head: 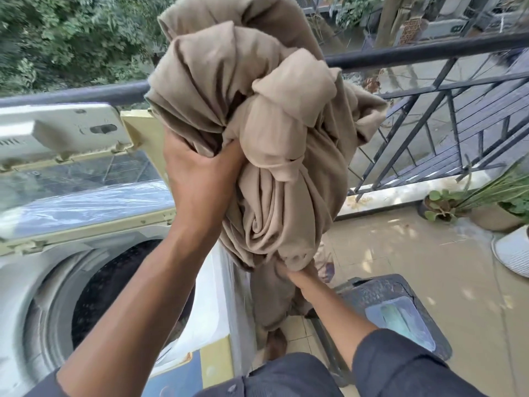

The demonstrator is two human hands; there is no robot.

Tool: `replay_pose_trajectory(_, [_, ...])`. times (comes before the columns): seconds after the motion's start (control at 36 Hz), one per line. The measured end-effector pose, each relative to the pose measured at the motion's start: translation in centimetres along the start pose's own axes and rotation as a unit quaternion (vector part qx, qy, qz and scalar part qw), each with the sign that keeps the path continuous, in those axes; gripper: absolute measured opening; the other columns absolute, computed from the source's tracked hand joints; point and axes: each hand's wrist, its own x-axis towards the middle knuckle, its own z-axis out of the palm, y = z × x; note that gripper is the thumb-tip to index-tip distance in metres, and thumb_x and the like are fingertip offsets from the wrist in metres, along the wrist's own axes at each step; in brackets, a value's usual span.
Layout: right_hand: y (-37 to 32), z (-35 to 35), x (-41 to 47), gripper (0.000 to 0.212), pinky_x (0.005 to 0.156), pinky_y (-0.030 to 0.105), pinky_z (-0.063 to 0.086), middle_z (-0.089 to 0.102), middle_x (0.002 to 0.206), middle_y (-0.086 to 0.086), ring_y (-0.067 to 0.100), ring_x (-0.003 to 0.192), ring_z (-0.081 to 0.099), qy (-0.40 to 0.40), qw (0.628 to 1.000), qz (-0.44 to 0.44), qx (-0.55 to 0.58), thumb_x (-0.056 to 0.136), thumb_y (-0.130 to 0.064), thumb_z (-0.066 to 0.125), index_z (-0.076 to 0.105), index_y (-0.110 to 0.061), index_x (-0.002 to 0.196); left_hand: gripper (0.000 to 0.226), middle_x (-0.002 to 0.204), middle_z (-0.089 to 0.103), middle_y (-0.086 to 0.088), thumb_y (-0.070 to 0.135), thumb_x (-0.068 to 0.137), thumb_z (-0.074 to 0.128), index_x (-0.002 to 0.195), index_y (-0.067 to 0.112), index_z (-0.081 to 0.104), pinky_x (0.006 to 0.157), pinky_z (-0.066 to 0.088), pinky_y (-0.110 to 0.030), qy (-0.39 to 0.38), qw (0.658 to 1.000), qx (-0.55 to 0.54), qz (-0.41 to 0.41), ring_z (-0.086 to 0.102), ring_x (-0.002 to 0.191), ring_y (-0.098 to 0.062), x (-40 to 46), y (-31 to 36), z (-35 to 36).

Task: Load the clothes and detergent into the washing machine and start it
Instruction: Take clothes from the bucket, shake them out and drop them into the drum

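Observation:
A big bundle of beige cloth (257,133) hangs in the air in front of me, right of the washing machine. My left hand (200,179) grips its left side high up. My right hand (300,277) clutches its lower end, with a tail of cloth dangling below. The top-loading washing machine (37,282) stands at the lower left with its folded lid (71,179) raised. Its dark drum (108,285) is partly hidden by my left forearm. No detergent is in view.
A black balcony railing (429,50) runs behind the bundle. A dark bin with a blue panel (400,316) stands on the tiled floor at the lower right. Potted plants (440,204) and a white basin (515,250) sit at the right edge.

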Motion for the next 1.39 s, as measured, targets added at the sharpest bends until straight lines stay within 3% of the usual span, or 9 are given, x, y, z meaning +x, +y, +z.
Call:
replay_pose_trajectory(0.17, [1.9, -1.8, 1.0, 0.039, 0.102, 0.045, 0.055, 0.054, 0.144, 0.015, 0.038, 0.127, 0.056, -0.039, 0.939, 0.112, 0.324, 0.106, -0.009, 0.054, 0.049, -0.003, 0.144, 0.064, 0.125, 0.077, 0.002, 0.041, 0.077, 0.087, 0.13, 0.01, 0.069, 0.102, 0.058, -0.052, -0.032, 0.998, 0.05, 0.023, 0.071, 0.122, -0.015, 0.9, -2.6, -1.4])
replay_pose_trajectory(0.33, [1.3, -9.0, 0.4, 0.016, 0.05, 0.025, 0.041, 0.067, 0.089, 0.022, 0.022, 0.058, 0.06, 0.096, 0.924, 0.066, 0.365, 0.095, -0.029, 0.057, 0.066, -0.016, 0.093, 0.062, 0.12, 0.078, 0.01, 0.048, 0.074, 0.086, 0.128, 0.023, 0.069, 0.1, 0.059, -0.045, -0.059, 0.99, 0.127, -0.01, 0.071, 0.118, -0.005, 0.8, -6.0, -2.7])
replay_pose_trajectory(0.53, [-2.8, -16.2, -6.0, 0.022, 0.044, 0.018, 0.048, 0.069, 0.078, 0.003, 0.017, 0.063, 0.062, 0.164, 0.882, -0.071, 0.435, 0.105, -0.012, 0.048, 0.068, -0.013, 0.095, 0.088, 0.123, 0.072, 0.008, 0.065, 0.06, 0.079, 0.134, 0.03, 0.046, 0.087, 0.052, -0.036, -0.075, 0.967, 0.237, -0.047, 0.069, 0.111, -0.022, -1.2, -8.5, -2.7])
replay_pose_trajectory(0.75, [-9.2, -18.7, -14.8, 0.023, 0.06, 0.022, 0.053, 0.076, 0.079, -0.007, 0.006, 0.072, 0.069, 0.103, 0.873, -0.273, 0.39, 0.089, 0.001, 0.059, 0.072, -0.017, 0.096, 0.088, 0.111, 0.061, 0.01, 0.062, 0.065, 0.083, 0.132, 0.027, 0.037, 0.083, 0.046, -0.037, -0.088, 0.96, 0.256, -0.07, 0.068, 0.109, -0.036, -2.2, -9.1, -1.9])
replay_pose_trajectory(0.97, [-12.3, -14.3, -17.5, 0.034, 0.113, 0.044, 0.048, 0.069, 0.132, 0.012, 0.028, 0.127, 0.063, -0.049, 0.885, -0.31, 0.345, 0.1, -0.018, 0.056, 0.068, -0.02, 0.132, 0.116, 0.139, 0.063, 0.015, 0.043, 0.056, 0.098, 0.151, 0.03, 0.032, 0.112, 0.053, -0.044, -0.245, 0.951, 0.134, -0.135, 0.065, 0.125, -0.005, -1.2, -10.3, -3.3])
replay_pose_trajectory(1.11, [-13.0, -12.6, -18.3, 0.068, 0.121, 0.031, 0.034, 0.062, 0.138, -0.028, -0.009, 0.131, 0.053, -0.085, 0.902, -0.29, 0.307, 0.085, -0.045, 0.067, 0.051, -0.037, 0.151, 0.118, 0.149, 0.06, 0.011, 0.025, 0.06, 0.102, 0.158, 0.018, 0.035, 0.12, 0.047, -0.037, -0.339, 0.932, 0.081, -0.1, 0.058, 0.138, -0.005, -2.1, -11.0, -3.7])
replay_pose_trajectory(1.25, [-13.1, -12.0, -19.5, 0.054, 0.088, -0.008, 0.031, 0.049, 0.1, -0.047, -0.041, 0.089, 0.043, -0.003, 0.925, -0.329, 0.189, 0.098, -0.038, 0.064, 0.05, -0.044, 0.149, 0.095, 0.137, 0.071, 0.008, 0.05, 0.065, 0.098, 0.143, 0.01, 0.061, 0.111, 0.051, -0.027, -0.339, 0.935, 0.093, -0.038, 0.063, 0.133, -0.003, -3.2, -9.7, -2.5])
replay_pose_trajectory(1.33, [-13.7, -11.6, -19.7, 0.062, 0.122, 0.022, 0.03, 0.053, 0.137, -0.034, -0.018, 0.13, 0.045, -0.056, 0.915, -0.338, 0.212, 0.085, -0.06, 0.061, 0.049, -0.053, 0.145, 0.073, 0.124, 0.068, 0.02, 0.044, 0.07, 0.094, 0.132, 0.016, 0.068, 0.097, 0.047, -0.005, -0.288, 0.948, 0.137, -0.013, 0.057, 0.118, 0.023, -3.4, -9.2, -1.9])
replay_pose_trajectory(1.39, [-13.9, -11.8, -19.5, 0.043, 0.123, 0.038, 0.033, 0.058, 0.142, -0.026, -0.003, 0.138, 0.05, -0.111, 0.901, -0.338, 0.249, 0.088, -0.058, 0.06, 0.062, -0.055, 0.131, 0.065, 0.125, 0.072, 0.013, 0.056, 0.072, 0.091, 0.127, 0.029, 0.069, 0.101, 0.052, -0.018, -0.237, 0.958, 0.161, -0.009, 0.062, 0.12, 0.013, -3.3, -9.5, -1.7])
